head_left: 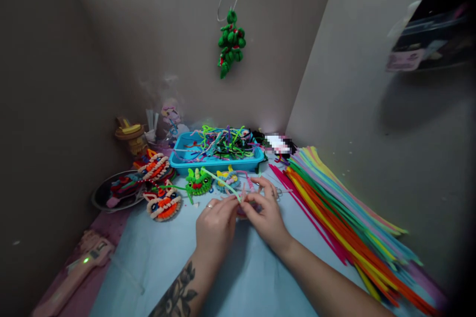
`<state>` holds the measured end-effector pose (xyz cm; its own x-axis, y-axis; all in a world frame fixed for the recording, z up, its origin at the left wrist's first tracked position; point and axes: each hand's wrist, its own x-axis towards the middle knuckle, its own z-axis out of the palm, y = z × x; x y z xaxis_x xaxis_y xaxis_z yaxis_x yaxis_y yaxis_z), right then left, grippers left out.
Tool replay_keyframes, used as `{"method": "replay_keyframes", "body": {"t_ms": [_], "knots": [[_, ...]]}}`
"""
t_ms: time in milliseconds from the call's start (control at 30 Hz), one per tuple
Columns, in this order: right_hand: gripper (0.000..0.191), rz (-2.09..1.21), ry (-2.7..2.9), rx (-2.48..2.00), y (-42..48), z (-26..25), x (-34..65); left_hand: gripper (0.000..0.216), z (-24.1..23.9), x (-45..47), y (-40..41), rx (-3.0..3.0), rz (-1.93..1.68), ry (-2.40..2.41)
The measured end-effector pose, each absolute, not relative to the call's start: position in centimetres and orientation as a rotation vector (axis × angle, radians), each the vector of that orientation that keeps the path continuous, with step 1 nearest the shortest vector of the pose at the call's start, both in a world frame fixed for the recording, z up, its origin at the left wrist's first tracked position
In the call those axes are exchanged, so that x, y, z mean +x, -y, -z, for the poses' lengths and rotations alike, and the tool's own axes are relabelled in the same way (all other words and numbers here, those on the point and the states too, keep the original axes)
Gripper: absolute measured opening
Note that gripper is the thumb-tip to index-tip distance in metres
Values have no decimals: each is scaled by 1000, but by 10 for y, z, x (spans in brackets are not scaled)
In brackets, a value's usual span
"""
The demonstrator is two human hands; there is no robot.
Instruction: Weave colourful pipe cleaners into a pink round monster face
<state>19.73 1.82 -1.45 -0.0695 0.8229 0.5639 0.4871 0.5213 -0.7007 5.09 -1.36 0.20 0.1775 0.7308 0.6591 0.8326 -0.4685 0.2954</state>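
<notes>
My left hand (216, 222) and my right hand (265, 212) meet over the pale blue table top (238, 277), fingers pinched together. Between them they hold a small pink pipe-cleaner piece (245, 197). A light green pipe cleaner (222, 183) runs from the pinch up and to the left. Just beyond the hands lie a green fuzzy creature (199, 182) and a blue and yellow one (227, 177). A ring shows on my left hand.
A blue tray (216, 157) of tangled pipe-cleaner scraps stands behind. A long fan of coloured pipe cleaners (345, 208) lies to the right. Orange and white craft figures (163, 204), a dark bowl (111, 193) and a pink glue gun (80, 262) are at left. A green ornament (230, 42) hangs on the grey wall.
</notes>
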Motion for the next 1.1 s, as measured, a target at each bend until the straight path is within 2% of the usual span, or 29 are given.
{"method": "replay_keyframes", "body": {"t_ms": [367,800,900,1100], "knots": [[16,-802,1734,-1047,-25,19,199,17,4,51,12,-2362,1183,1739],[14,-833,1731,-1017,-23,19,198,14,0,53,9,-2443,1303,2101],[10,-928,1577,-968,-27,22,198,14,0,51,8,-2436,1318,2112],[29,-1148,917,-974,-43,29,206,16,1,47,6,-2321,1461,2021]]}}
